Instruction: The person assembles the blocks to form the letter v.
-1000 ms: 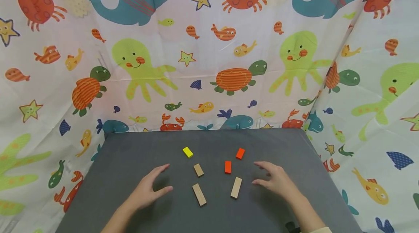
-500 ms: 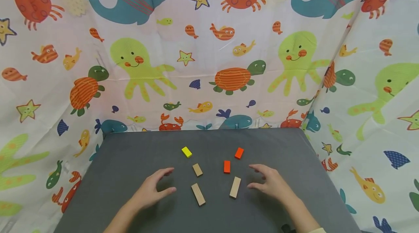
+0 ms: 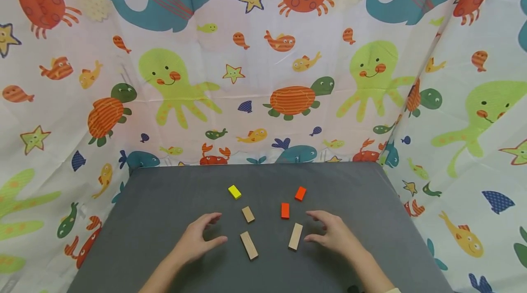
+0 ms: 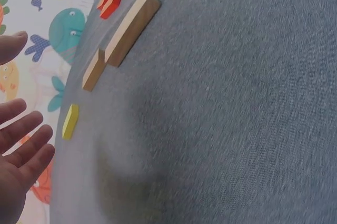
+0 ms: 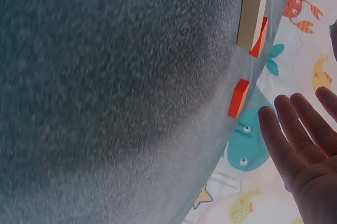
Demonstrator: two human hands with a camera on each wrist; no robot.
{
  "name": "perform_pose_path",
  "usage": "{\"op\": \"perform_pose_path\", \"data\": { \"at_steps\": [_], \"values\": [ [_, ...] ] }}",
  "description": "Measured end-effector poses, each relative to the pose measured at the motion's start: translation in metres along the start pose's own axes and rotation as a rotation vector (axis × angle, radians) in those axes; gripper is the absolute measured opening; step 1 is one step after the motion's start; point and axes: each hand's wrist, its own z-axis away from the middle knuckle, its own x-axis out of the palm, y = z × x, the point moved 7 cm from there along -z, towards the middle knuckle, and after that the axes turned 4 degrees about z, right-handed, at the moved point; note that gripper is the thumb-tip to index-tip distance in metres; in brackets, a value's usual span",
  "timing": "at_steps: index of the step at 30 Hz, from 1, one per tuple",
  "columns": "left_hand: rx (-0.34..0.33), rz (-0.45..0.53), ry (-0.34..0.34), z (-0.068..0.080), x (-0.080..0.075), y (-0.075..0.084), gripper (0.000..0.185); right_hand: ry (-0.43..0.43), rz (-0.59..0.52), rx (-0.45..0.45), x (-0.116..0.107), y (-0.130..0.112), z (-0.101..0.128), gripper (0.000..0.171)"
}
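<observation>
My left hand (image 3: 197, 239) hovers over the table left of the blocks, fingers and thumb spread apart with nothing between them. Nearest to it lies a long wooden block (image 3: 249, 245), and beyond that a short wooden block (image 3: 248, 214) and a yellow block (image 3: 234, 192). On the other side my right hand (image 3: 331, 234) is held above the table, its fingers apart from the thumb and holding nothing. Just left of its fingertips lies a second long wooden block (image 3: 295, 237). Two orange-red blocks, one nearer (image 3: 285, 211) and one farther (image 3: 300, 193), lie beyond it.
The blocks lie apart from each other on a grey cloth-covered table (image 3: 164, 201). Behind and beside it hangs a white curtain (image 3: 255, 32) printed with sea animals. A small dark object (image 3: 353, 289) shows at the bottom edge near the right forearm.
Both hands have moved inward toward the blocks, the left hand rightward and the right hand leftward. The blocks keep their places on the table.
</observation>
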Motion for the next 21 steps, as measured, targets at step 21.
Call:
{"op": "perform_pose_path", "data": {
  "at_steps": [21],
  "values": [
    [0.049,0.008,0.000,-0.003,0.035,0.001,0.071,-0.045,0.023,0.045,0.016,-0.006,-0.006,0.070]
  ]
}}
